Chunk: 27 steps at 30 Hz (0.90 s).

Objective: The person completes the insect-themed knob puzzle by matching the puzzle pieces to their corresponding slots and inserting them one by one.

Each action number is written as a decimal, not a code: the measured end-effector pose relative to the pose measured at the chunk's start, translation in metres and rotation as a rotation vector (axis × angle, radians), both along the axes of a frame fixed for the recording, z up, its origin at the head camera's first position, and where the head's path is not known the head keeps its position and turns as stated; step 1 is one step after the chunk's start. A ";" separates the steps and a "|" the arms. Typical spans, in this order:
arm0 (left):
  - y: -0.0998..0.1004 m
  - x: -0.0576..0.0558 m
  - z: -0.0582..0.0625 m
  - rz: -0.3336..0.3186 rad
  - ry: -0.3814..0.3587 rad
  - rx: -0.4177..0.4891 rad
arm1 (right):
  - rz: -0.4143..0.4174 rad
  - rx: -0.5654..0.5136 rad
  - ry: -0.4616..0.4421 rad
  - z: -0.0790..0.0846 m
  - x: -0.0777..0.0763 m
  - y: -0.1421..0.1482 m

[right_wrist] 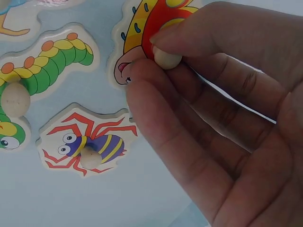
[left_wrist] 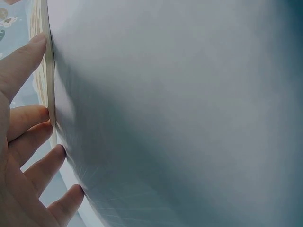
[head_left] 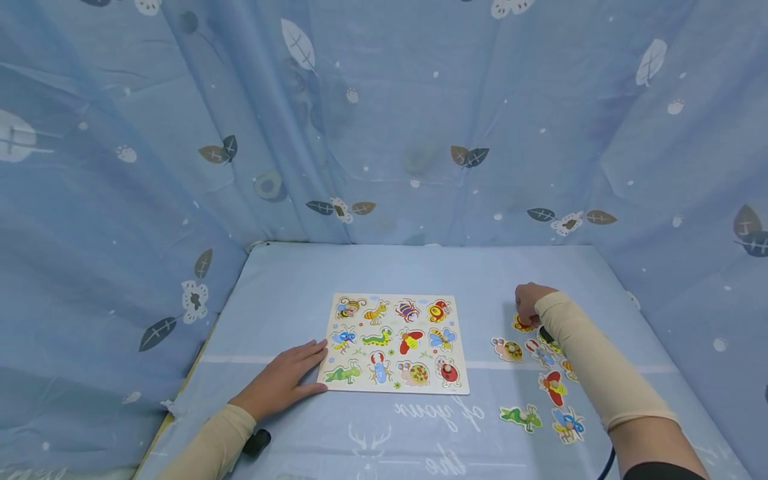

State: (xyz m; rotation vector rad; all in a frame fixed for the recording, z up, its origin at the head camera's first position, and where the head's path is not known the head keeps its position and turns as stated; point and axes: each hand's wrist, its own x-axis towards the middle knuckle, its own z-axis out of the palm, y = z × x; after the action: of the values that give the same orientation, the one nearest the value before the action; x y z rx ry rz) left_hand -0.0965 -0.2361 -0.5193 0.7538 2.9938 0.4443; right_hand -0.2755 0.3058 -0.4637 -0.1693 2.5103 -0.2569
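Observation:
A wooden insect puzzle board point(head_left: 396, 343) lies flat on the blue cloth, showing several printed insect pictures. My left hand point(head_left: 288, 377) rests flat beside it, straight fingers point(left_wrist: 28, 123) touching the board's left edge point(left_wrist: 49, 80). To the right of the board, my right hand point(head_left: 527, 305) pinches the small wooden knob point(right_wrist: 168, 59) of a red and yellow insect piece point(right_wrist: 142, 23) between thumb and fingers point(right_wrist: 142, 80). That piece point(head_left: 522, 325) still lies on the cloth. A green caterpillar piece point(right_wrist: 47, 61) and a spider piece point(right_wrist: 87, 144) lie right beside it.
Several more loose insect pieces lie to the right of the board, among them a snail point(head_left: 507, 349), a grasshopper point(head_left: 521, 417) and a blue fly point(head_left: 567, 424). Blue leaf-print curtains point(head_left: 384, 120) close off the table on three sides. A dark cable point(head_left: 605, 463) hangs by my right arm.

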 end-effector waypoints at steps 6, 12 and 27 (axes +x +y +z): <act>0.000 -0.001 0.000 0.003 -0.030 -0.038 | 0.013 -0.007 0.005 0.003 0.000 -0.004; -0.001 -0.001 0.001 0.009 -0.044 -0.030 | 0.030 -0.036 0.052 0.004 -0.008 -0.024; -0.001 -0.001 -0.001 -0.007 -0.014 -0.011 | 0.232 -0.046 0.192 -0.003 -0.025 -0.114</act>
State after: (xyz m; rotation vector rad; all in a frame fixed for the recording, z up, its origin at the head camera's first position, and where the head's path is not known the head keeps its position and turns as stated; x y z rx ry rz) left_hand -0.0974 -0.2368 -0.5205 0.7562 2.9773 0.4309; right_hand -0.3005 0.1921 -0.4663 -0.5230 2.6441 -0.2114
